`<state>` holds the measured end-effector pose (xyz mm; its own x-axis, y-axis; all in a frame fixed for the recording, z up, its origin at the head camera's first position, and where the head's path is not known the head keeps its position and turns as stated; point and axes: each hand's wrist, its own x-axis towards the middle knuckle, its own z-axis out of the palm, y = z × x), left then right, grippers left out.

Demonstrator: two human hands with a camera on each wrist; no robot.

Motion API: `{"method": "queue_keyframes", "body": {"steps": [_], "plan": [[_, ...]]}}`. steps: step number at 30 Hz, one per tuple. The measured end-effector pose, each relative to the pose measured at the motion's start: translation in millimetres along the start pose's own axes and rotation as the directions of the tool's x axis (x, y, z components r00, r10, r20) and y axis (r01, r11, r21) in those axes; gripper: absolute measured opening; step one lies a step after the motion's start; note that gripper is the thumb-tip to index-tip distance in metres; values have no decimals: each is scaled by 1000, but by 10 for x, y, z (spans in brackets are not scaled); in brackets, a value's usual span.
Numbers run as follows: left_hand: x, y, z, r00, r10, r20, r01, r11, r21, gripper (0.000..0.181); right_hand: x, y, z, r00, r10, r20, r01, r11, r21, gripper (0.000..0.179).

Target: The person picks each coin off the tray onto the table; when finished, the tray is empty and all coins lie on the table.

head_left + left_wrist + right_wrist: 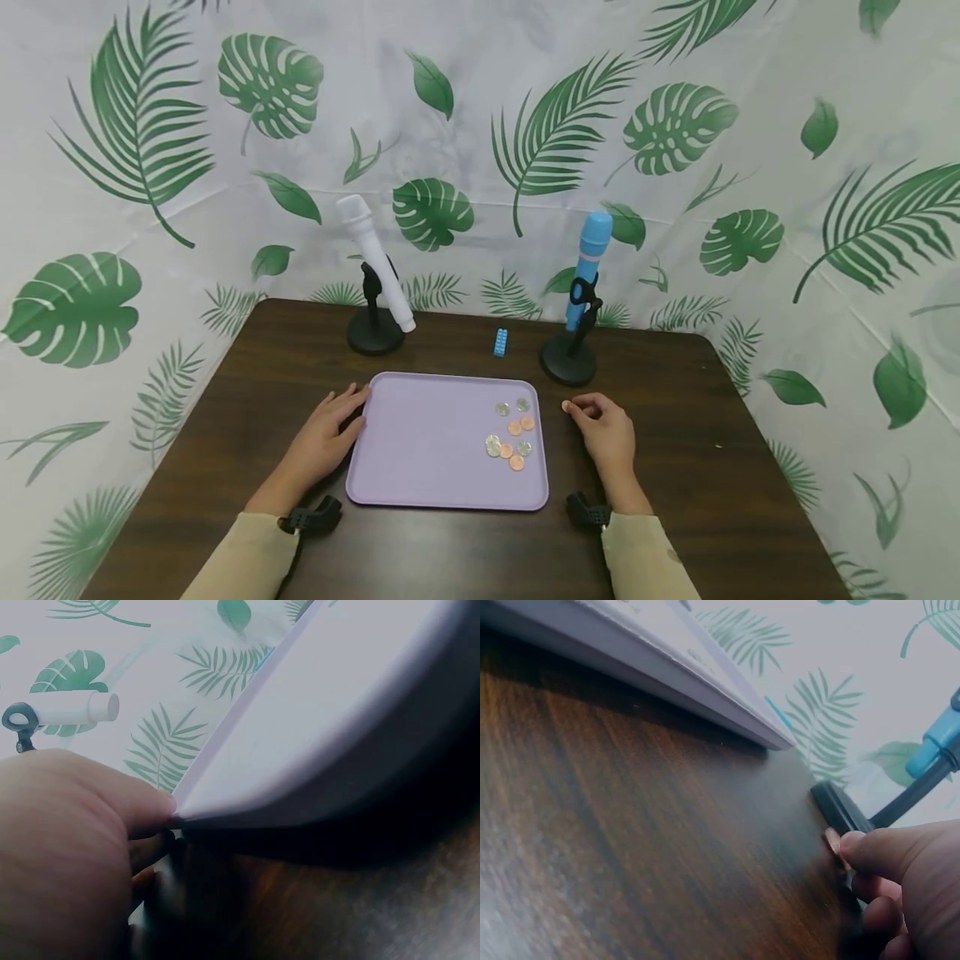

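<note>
A shallow lilac tray [420, 442] lies on the table with several silver-coloured and copper-coloured coins in its right half. Beyond the tray's right side, my right hand [609, 432] pinches a copper coin [566, 406] between thumb and fingers, the other fingers curled in. The right wrist view shows that coin [833, 841] at the thumb tip, low by the table surface and near a black stand base. At the tray's left edge rests my left hand [324, 435], fingers extended and the thumb at the rim. Its thumb [150, 808] meets the tray edge in the left wrist view.
A white microphone [378, 262] leans in a black stand [375, 333] at the back left. Another stand [567, 360], close ahead of my right hand, carries a blue microphone [592, 250]. Between them lies a small blue studded block [500, 342]. A leaf-patterned cloth [465, 133] hangs behind.
</note>
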<state>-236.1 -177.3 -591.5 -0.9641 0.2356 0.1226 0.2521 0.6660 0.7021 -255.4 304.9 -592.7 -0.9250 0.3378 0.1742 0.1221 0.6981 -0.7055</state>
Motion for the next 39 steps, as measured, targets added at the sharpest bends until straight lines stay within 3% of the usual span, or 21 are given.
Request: {"method": "queue_keyframes", "body": {"steps": [9, 12, 16, 19, 22, 24, 26, 29, 34, 37, 39], "plan": [[-38, -13, -18, 1000, -1, -6, 1, 1000, 5, 55, -27, -37, 47, 1000, 13, 15, -12, 999, -40, 21], [-82, -15, -29, 1000, -9, -12, 9, 1000, 8, 55, -58, -51, 78, 1000, -6, -12, 6, 1000, 14, 19], [-120, -45, -67, 1000, -20, -15, 20, 1000, 18, 55, -85, -116, 152, 998, -42, -45, 49, 982, 184, 15], [-113, -56, -51, 1000, -27, -8, 27, 1000, 16, 55, -107, -166, 160, 998, -67, 15, 56, 914, 402, 20], [-69, -36, -21, 1000, -16, 0, 16, 1000, 5, 56, -140, -218, 143, 989, -83, 122, -5, 809, 588, 31], [-29, -18, 1, 1000, -6, 6, 6, 1000, 3, 55, -167, -252, 127, 979, -83, 187, -59, 759, 648, 36], [-13, 4, -3, 1000, 2, 6, -2, 1000, -3, 55, -189, -293, 134, 966, -88, 241, -101, 735, 670, 37], [9, 22, -16, 1000, 11, 0, -11, 1000, -4, 54, -207, -352, 160, 953, -103, 283, -114, 748, 654, 34], [19, 11, -26, 1000, 4, 5, -4, 1000, 1, 55, -216, -425, 196, 943, -133, 305, -73, 811, 580, 26], [7, 2, -24, 1000, -5, 12, 5, 1000, -6, 55, -222, -409, 219, 917, -226, 329, 34, 866, 499, 18], [-2, 5, -22, 1000, -8, 13, 8, 1000, -11, 55, -222, -378, 235, 892, -302, 337, 132, 886, 445, 12]]}}
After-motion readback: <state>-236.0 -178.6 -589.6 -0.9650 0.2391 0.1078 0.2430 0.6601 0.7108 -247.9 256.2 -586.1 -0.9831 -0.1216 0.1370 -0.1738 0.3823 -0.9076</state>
